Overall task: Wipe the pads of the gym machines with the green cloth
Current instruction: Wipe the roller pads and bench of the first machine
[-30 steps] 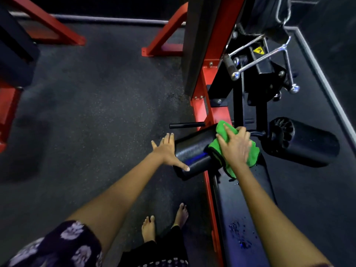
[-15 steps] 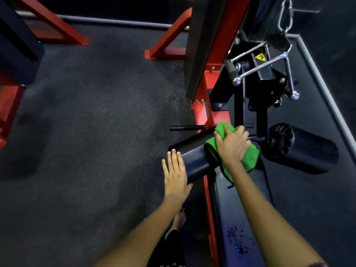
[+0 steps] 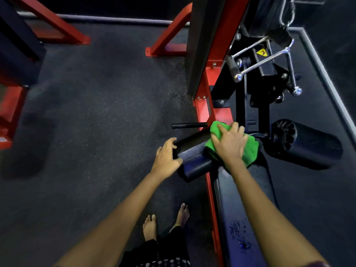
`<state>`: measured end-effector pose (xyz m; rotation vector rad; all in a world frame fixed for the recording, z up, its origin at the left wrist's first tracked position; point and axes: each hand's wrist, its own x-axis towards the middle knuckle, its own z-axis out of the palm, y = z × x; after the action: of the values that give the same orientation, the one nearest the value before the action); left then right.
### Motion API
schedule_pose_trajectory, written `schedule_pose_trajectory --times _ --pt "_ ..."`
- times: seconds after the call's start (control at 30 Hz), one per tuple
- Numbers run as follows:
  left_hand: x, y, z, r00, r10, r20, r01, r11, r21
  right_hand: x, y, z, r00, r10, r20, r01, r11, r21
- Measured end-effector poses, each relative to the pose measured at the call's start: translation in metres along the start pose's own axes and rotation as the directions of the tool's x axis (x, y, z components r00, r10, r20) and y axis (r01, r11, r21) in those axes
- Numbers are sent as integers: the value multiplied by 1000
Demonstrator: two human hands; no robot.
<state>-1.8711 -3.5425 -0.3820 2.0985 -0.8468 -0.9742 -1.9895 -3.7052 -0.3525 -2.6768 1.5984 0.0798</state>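
**Me:** Green cloth (image 3: 250, 149) is bunched under my right hand (image 3: 229, 145), which is pressing it onto the inner end of the left roller pad (image 3: 194, 157), right where the pad meets the black bench (image 3: 240, 205). My fingers are lying spread over the cloth and curling a little into its folds.

**Helper:** And your other hand?

**Me:** My left hand (image 3: 166, 158) is cupping the outer end of that same roller, fingers curled round its rim, thumb on the near side. I'm judging it to be bracing the pad, since a roller like this probably turns on its bar when rubbed.

**Helper:** How is the cloth handling?

**Me:** It's looking soft and light, folding up easily, so I'm thinking a flat palm works better than a pinch; otherwise it will likely wad up and skip. The pad looks smooth and slightly shiny, probably firm foam under vinyl, so the cloth should be sliding without much drag.

**Helper:** Any buckets or bottles around?

**Me:** I'm seeing no container anywhere. Droplets (image 3: 238, 234) are sitting on the bench nearer me, and the right roller pad (image 3: 308, 145) is lying well apart from the cloth, with neither hand on it.
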Motion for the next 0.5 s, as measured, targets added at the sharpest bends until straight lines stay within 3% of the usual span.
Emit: schedule_pose_trajectory --times 0.03,0.1,0.23,0.33,0.37,0.43,0.5 --pt "7 3 -1 999 -32 -4 32 999 -4 -1 -14 0 1000 -24 9 24 999 -45" --pt "21 4 -2 997 -73 -29 74 997 35 -18 -46 4 977 -205 59 208 977 -53" --pt "45 7 -5 981 -163 -107 159 986 -46 -64 -49 16 848 -524 83 526 851 4" --pt "58 9 3 978 -207 20 207 978 -20 -65 -6 20 689 -722 67 722 691 30" --pt "57 9 8 974 -201 106 199 980 29 -58 11 19 683 -727 73 728 685 7" --pt "49 11 19 968 -164 190 141 982 127 -36 41 16 806 -591 -17 591 806 4" --pt "40 10 24 979 -119 168 85 976 199 -15 56 7 949 -310 -53 314 947 73"
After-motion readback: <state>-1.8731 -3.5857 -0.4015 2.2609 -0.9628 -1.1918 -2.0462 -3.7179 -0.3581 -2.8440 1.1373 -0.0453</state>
